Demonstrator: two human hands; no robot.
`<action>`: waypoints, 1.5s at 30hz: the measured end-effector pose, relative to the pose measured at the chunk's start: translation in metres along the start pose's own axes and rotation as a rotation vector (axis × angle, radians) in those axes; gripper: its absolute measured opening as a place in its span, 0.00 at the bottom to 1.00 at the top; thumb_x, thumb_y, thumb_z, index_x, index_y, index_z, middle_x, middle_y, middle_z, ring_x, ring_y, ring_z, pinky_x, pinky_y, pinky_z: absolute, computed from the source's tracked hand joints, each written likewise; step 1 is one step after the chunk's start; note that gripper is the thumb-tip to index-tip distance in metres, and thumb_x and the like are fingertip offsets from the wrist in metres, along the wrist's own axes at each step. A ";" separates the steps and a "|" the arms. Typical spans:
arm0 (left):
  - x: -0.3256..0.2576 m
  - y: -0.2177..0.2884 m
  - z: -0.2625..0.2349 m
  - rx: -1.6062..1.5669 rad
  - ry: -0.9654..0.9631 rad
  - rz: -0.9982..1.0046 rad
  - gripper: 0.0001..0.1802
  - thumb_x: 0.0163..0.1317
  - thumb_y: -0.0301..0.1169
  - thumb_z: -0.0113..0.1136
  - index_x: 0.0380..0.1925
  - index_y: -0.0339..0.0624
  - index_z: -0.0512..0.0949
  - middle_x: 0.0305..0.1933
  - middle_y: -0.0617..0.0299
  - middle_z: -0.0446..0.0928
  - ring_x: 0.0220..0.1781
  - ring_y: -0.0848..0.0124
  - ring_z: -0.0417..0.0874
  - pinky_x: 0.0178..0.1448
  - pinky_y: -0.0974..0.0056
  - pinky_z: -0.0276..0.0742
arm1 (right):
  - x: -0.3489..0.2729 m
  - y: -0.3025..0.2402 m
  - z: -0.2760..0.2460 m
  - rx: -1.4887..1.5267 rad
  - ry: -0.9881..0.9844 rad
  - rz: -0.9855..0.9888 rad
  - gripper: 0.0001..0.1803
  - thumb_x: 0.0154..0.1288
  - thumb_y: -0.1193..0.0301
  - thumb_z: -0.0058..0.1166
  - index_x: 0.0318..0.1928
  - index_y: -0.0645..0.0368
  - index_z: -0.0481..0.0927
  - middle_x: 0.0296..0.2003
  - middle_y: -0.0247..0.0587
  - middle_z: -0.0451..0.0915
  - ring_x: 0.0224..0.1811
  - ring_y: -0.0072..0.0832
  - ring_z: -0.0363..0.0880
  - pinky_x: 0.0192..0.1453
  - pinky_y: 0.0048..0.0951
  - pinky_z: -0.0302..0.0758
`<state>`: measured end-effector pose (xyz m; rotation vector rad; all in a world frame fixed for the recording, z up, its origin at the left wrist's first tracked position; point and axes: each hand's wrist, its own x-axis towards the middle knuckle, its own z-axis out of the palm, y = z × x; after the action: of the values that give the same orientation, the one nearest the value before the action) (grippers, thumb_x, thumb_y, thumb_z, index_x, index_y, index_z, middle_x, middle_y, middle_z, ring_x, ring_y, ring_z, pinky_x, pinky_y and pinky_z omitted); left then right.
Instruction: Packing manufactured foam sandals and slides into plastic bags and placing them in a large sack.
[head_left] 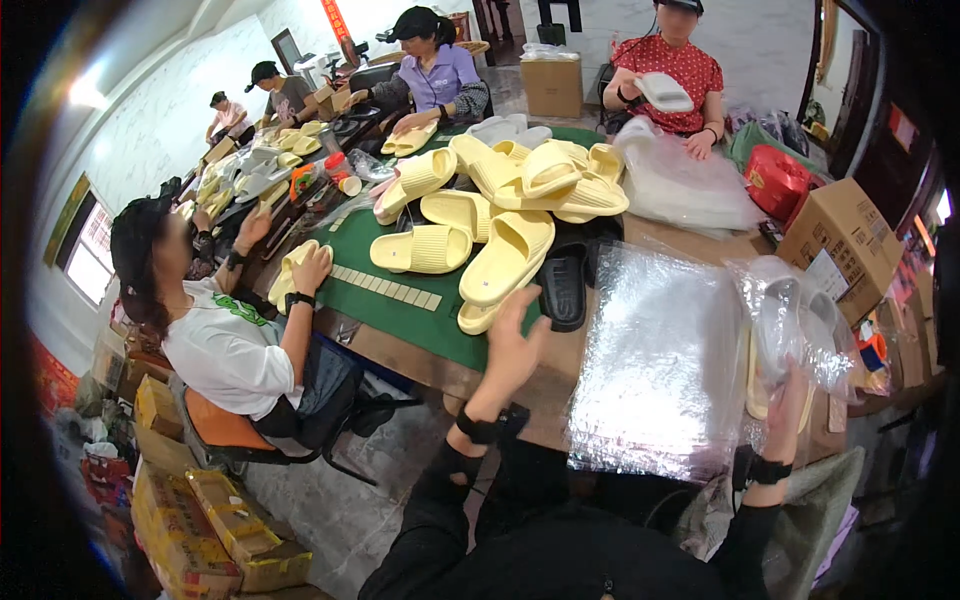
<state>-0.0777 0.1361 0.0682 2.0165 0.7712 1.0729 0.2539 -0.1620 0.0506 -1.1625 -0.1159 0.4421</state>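
My left hand [515, 345] is at the near edge of the slipper pile, fingers apart, with nothing visible in it. Just beyond the fingertips lies a pale yellow slide slipper [508, 260], and a black slipper [563, 287] is beside it. On the right, my right hand [784, 405] is closed at the near end of a clear plastic bag [840, 345] with a pair of whitish slippers [780, 315] inside; the plastic partly hides its fingers. Between my hands lies a stack of clear flat plastic bags [655, 360].
More yellow slippers [550, 170] are heaped on the green mat [360, 300]. Co-workers sit around the table; one on the left holds a yellow slipper [297, 270], another across from me a white one [664, 92]. A cardboard box [840, 240] stands at the right.
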 end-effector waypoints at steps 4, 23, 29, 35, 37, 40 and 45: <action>0.017 -0.059 -0.015 0.363 0.364 -0.151 0.38 0.52 0.26 0.62 0.63 0.39 0.57 0.61 0.39 0.61 0.63 0.48 0.62 0.65 0.53 0.58 | 0.028 0.003 -0.013 0.275 -0.039 0.058 0.21 0.63 0.67 0.51 0.55 0.62 0.66 0.46 0.41 0.75 0.49 0.32 0.73 0.52 0.31 0.74; 0.045 0.004 -0.091 -1.017 0.199 -0.405 0.21 0.55 0.26 0.48 0.49 0.28 0.68 0.41 0.48 0.77 0.31 0.62 0.81 0.34 0.66 0.78 | -0.117 0.060 0.064 -0.390 -0.454 0.132 0.15 0.66 0.74 0.46 0.53 0.64 0.70 0.44 0.43 0.77 0.41 0.28 0.79 0.49 0.27 0.73; -0.010 0.069 -0.028 -1.104 -0.045 -0.389 0.30 0.55 0.16 0.43 0.62 0.32 0.59 0.58 0.49 0.69 0.56 0.60 0.75 0.51 0.63 0.78 | -0.120 0.056 0.087 -0.229 -0.654 0.057 0.33 0.66 0.63 0.49 0.66 0.56 0.52 0.58 0.48 0.66 0.53 0.35 0.73 0.55 0.32 0.71; -0.101 0.049 0.082 -0.934 -0.476 -0.569 0.32 0.63 0.21 0.49 0.66 0.41 0.51 0.62 0.55 0.60 0.58 0.70 0.69 0.56 0.65 0.75 | -0.126 0.054 0.112 -0.009 -0.231 0.089 0.37 0.64 0.72 0.49 0.68 0.53 0.44 0.56 0.45 0.68 0.54 0.30 0.73 0.51 0.28 0.74; -0.106 0.056 0.094 -0.800 -0.685 -0.628 0.30 0.64 0.27 0.50 0.65 0.40 0.53 0.59 0.53 0.63 0.53 0.67 0.72 0.53 0.62 0.73 | -0.112 0.066 0.094 -0.154 -0.107 0.047 0.36 0.61 0.77 0.48 0.68 0.56 0.48 0.52 0.46 0.72 0.50 0.28 0.75 0.48 0.26 0.74; -0.115 0.041 0.102 -0.382 -0.823 -0.254 0.24 0.64 0.30 0.50 0.59 0.38 0.60 0.54 0.50 0.69 0.48 0.60 0.74 0.50 0.59 0.72 | -0.094 0.075 0.060 -0.176 -0.049 -0.029 0.36 0.59 0.79 0.48 0.67 0.59 0.51 0.50 0.47 0.74 0.46 0.27 0.77 0.46 0.25 0.75; -0.105 0.033 0.097 0.221 -0.824 0.187 0.17 0.54 0.25 0.52 0.46 0.38 0.70 0.51 0.48 0.72 0.56 0.52 0.70 0.56 0.55 0.67 | -0.086 0.039 0.041 -0.202 -0.050 -0.004 0.31 0.58 0.83 0.45 0.65 0.62 0.61 0.47 0.44 0.76 0.43 0.23 0.77 0.45 0.22 0.74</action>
<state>-0.0377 0.0071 0.0105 2.4660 0.2681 0.1714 0.1524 -0.1482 0.0437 -1.3493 -0.2097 0.4635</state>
